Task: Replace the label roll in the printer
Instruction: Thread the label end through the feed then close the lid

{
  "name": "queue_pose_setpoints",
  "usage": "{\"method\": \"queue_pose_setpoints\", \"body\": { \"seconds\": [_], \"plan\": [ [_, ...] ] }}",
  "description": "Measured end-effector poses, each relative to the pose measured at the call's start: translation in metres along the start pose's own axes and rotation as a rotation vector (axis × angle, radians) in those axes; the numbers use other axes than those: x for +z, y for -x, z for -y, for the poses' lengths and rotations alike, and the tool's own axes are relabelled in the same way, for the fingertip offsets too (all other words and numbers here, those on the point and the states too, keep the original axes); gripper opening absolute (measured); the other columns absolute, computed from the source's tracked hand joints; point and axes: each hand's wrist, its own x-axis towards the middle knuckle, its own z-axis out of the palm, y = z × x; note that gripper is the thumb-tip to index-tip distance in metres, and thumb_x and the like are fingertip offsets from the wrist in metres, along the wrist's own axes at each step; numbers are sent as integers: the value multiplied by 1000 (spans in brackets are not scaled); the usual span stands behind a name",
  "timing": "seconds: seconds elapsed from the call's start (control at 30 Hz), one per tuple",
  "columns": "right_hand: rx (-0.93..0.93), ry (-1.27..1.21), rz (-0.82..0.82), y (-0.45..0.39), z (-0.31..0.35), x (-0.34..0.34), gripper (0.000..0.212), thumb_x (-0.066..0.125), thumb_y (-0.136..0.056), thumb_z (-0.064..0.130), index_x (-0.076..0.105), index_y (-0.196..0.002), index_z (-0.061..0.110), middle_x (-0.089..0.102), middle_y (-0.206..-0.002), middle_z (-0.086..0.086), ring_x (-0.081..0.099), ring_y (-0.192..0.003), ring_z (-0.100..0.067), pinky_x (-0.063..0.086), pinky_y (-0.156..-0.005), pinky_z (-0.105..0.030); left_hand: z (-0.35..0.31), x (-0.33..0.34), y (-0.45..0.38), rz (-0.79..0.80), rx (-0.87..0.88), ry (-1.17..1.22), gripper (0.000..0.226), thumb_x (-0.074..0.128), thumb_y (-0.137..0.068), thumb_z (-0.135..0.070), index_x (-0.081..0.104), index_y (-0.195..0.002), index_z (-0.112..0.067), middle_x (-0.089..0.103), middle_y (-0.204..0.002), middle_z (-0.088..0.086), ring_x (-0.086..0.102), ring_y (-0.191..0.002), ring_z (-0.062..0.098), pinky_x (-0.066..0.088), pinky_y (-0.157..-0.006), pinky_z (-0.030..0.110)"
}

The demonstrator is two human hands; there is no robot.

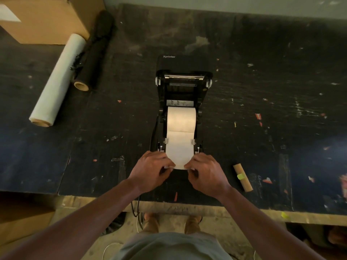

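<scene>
A black label printer (201, 102) stands on the dark table with its lid swung open toward the back. Inside sits a white label roll (181, 119). A strip of labels (179, 147) runs from the roll forward between two small side guides and past the printer's front edge. My left hand (152, 170) pinches the strip's left front corner. My right hand (205, 173) pinches the right front corner. Both hands sit just in front of the printer. An empty brown cardboard core (242, 177) with a bit of yellow-green tape lies on the table to the right of my right hand.
At the back left lie a white film roll (58, 79), a black film roll (94, 53) and a cardboard box (48, 17). The scuffed table (272, 91) has its front edge just under my forearms. A cable (136, 207) hangs off that edge.
</scene>
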Motion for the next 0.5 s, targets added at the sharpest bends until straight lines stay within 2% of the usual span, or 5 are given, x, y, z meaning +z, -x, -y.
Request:
{"method": "queue_pose_setpoints", "body": {
  "seconds": [0.1, 0.23, 0.33, 0.4, 0.5],
  "plan": [
    [83, -111, -51, -14, -2, -22, 29, 67, -90, 37, 74, -116, 25, 71, -113, 10, 63, -105, -1, 53, -96, -31, -1, -18, -11, -30, -116, 117, 31, 70, -94, -41, 74, -120, -26, 72, -115, -9, 67, -103, 1, 58, -92, 28],
    [294, -321, -297, -64, -14, -75, 11, 66, -95, 28, 69, -103, 35, 69, -96, 21, 68, -89, 9, 54, -77, -9, 9, -63, -57, -237, -351, 328, 25, 69, -97, -34, 71, -120, -23, 71, -108, -15, 68, -98, -10, 54, -80, 7],
    [451, -423, -429, -117, -23, -118, 11, 63, -101, 27, 70, -99, 34, 68, -87, 23, 66, -80, 14, 50, -74, -9, 21, -100, -108, -393, -496, 410, 27, 66, -101, -32, 69, -126, -22, 66, -101, -22, 62, -87, -21, 45, -71, -3],
    [502, -432, -465, -152, -26, -140, 20, 58, -102, 32, 73, -90, 26, 67, -76, 17, 63, -66, 12, 49, -70, -21, 24, -121, -142, -462, -532, 422, 34, 63, -103, -37, 66, -134, -22, 64, -105, -21, 61, -86, -16, 45, -73, 0],
    [573, -501, -413, -195, -24, -161, 36, 53, -103, 41, 68, -79, 19, 59, -69, 8, 57, -65, -3, 45, -76, -33, 27, -141, -185, -460, -605, 512, 44, 59, -103, -43, 63, -142, -23, 68, -125, -9, 66, -114, 10, 50, -104, 27]
  ]
}}
